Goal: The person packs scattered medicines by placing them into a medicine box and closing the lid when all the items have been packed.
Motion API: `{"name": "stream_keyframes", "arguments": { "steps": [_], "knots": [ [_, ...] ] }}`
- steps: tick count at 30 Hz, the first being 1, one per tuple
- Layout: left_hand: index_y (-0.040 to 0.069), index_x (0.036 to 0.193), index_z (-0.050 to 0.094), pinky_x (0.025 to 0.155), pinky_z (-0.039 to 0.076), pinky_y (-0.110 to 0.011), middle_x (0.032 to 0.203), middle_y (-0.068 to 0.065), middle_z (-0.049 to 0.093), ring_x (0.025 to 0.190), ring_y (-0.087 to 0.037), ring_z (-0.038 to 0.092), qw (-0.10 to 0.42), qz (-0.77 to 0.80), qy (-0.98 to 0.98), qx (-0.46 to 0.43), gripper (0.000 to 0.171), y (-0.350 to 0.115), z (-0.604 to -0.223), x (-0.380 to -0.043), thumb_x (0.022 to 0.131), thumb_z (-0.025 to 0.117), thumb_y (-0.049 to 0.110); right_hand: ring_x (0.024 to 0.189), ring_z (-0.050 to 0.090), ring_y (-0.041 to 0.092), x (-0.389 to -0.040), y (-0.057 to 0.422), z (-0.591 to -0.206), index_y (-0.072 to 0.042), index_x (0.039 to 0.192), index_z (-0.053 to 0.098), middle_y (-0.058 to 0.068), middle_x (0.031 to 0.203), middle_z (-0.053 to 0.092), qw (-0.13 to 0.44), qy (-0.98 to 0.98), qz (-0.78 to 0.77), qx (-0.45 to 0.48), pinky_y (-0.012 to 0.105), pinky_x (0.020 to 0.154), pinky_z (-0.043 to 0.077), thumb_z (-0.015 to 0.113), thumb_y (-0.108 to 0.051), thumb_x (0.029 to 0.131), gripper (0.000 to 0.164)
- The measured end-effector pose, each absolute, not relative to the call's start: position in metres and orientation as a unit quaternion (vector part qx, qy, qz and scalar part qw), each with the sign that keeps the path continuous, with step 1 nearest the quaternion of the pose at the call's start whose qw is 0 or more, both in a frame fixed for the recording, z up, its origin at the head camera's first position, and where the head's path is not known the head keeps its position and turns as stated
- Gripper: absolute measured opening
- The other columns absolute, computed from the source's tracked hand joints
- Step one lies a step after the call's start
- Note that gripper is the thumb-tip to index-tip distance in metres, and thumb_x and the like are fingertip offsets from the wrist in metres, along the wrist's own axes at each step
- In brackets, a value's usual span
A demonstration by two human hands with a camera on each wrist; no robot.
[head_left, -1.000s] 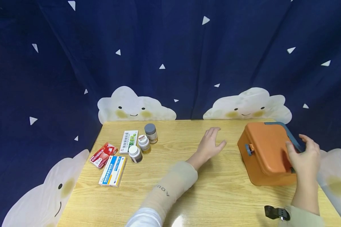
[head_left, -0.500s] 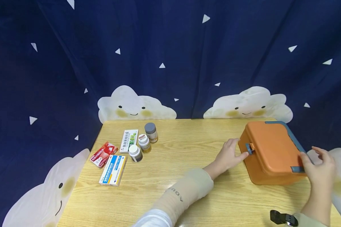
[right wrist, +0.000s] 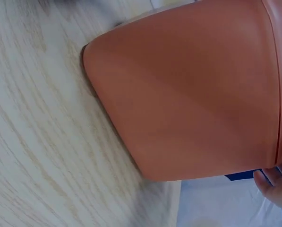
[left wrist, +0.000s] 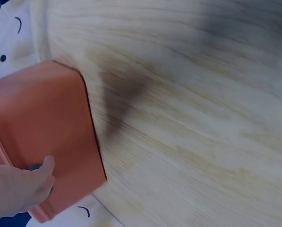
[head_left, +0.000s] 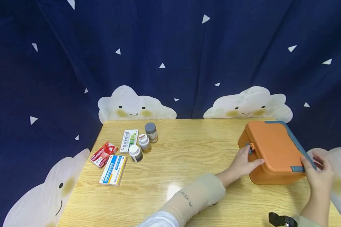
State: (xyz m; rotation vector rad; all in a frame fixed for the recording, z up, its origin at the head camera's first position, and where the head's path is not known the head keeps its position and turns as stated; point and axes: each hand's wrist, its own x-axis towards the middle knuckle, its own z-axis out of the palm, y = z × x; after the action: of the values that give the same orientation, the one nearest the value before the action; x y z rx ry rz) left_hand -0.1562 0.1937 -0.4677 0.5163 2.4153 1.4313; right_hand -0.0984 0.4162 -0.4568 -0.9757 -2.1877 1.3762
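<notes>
An orange storage box (head_left: 272, 145) with a closed lid sits at the right of the table. Its blue latch (left wrist: 35, 166) is on the side facing left, and a blue handle (head_left: 296, 142) lies flat around the lid. My left hand (head_left: 241, 164) is at that side, fingers curled at the latch and thumb along the lid's edge. At the opposite side, my right hand (head_left: 318, 176) grips the box, thumb on the lid's edge by the handle. Its fingers bend behind the box, at the lid seam in the right wrist view.
On the left of the wooden table (head_left: 187, 142) stand a grey-capped bottle (head_left: 151, 133) and two white-capped bottles (head_left: 144, 143). Beside them lie a red medicine box (head_left: 103, 154), a blue-and-white one (head_left: 113, 170) and a white-and-green one (head_left: 129, 141). A dark blue curtain (head_left: 170, 37) hangs behind.
My left hand has moved right across the table to the box's latch. My right hand has shifted right along the lid to its far edge. The medicines stay put.
</notes>
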Motion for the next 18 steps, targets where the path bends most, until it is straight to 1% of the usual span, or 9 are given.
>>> {"name": "stream_keyframes", "arguments": {
  "steps": [2, 4, 7, 9, 13, 18],
  "knots": [
    [0.02, 0.143, 0.028, 0.097, 0.037, -0.028, 0.142, 0.005, 0.032, 0.126, -0.014, 0.037, 0.156, 0.518, 0.826, 0.157, 0.071, 0.197, -0.466, -0.154, 0.085, 0.059, 0.046, 0.098, 0.04, -0.006, -0.097, 0.418, -0.46, -0.029, 0.134, 0.045, -0.026, 0.109, 0.045, 0.187, -0.767, 0.507, -0.346, 0.005, 0.081, 0.029, 0.06, -0.026, 0.085, 0.051],
    [0.021, 0.142, 0.031, 0.096, 0.038, -0.028, 0.139, 0.005, 0.033, 0.124, -0.014, 0.039, 0.166, 0.538, 0.815, 0.136, 0.07, 0.199, -0.465, -0.152, 0.084, 0.061, 0.044, 0.088, 0.037, -0.01, -0.097, 0.419, -0.462, -0.03, 0.131, 0.048, -0.025, 0.108, 0.046, 0.187, -0.758, 0.518, -0.349, 0.003, 0.071, 0.029, 0.061, -0.026, 0.085, 0.048],
    [0.022, 0.14, 0.034, 0.094, 0.04, -0.028, 0.138, 0.005, 0.036, 0.122, -0.014, 0.041, 0.171, 0.547, 0.81, 0.121, 0.067, 0.203, -0.464, -0.149, 0.083, 0.062, 0.043, 0.08, 0.039, -0.009, -0.097, 0.42, -0.464, -0.033, 0.123, 0.054, -0.023, 0.106, 0.047, 0.187, -0.736, 0.547, -0.352, 0.003, 0.064, 0.032, 0.063, -0.026, 0.084, 0.04],
    [0.022, 0.139, 0.035, 0.093, 0.04, -0.028, 0.137, 0.005, 0.037, 0.121, -0.013, 0.042, 0.173, 0.548, 0.81, 0.118, 0.067, 0.205, -0.464, -0.147, 0.082, 0.064, 0.042, 0.075, 0.041, -0.009, -0.096, 0.421, -0.465, -0.035, 0.115, 0.058, -0.023, 0.1, 0.047, 0.188, -0.71, 0.58, -0.353, 0.004, 0.058, 0.034, 0.065, -0.025, 0.083, 0.034],
    [0.022, 0.14, 0.033, 0.093, 0.04, -0.027, 0.137, 0.005, 0.038, 0.122, -0.012, 0.042, 0.172, 0.544, 0.813, 0.121, 0.068, 0.208, -0.464, -0.143, 0.082, 0.064, 0.04, 0.066, 0.046, -0.009, -0.097, 0.421, -0.465, -0.034, 0.103, 0.06, -0.02, 0.09, 0.049, 0.192, -0.659, 0.631, -0.361, 0.005, 0.053, 0.037, 0.068, -0.022, 0.081, 0.026],
    [0.021, 0.142, 0.028, 0.094, 0.04, -0.027, 0.139, 0.004, 0.038, 0.124, -0.012, 0.041, 0.182, 0.545, 0.81, 0.121, 0.071, 0.209, -0.465, -0.142, 0.083, 0.063, 0.04, 0.063, 0.046, -0.008, -0.098, 0.42, -0.466, -0.033, 0.101, 0.061, -0.019, 0.086, 0.05, 0.196, -0.647, 0.636, -0.372, 0.005, 0.053, 0.037, 0.068, -0.022, 0.081, 0.024]
  ]
}}
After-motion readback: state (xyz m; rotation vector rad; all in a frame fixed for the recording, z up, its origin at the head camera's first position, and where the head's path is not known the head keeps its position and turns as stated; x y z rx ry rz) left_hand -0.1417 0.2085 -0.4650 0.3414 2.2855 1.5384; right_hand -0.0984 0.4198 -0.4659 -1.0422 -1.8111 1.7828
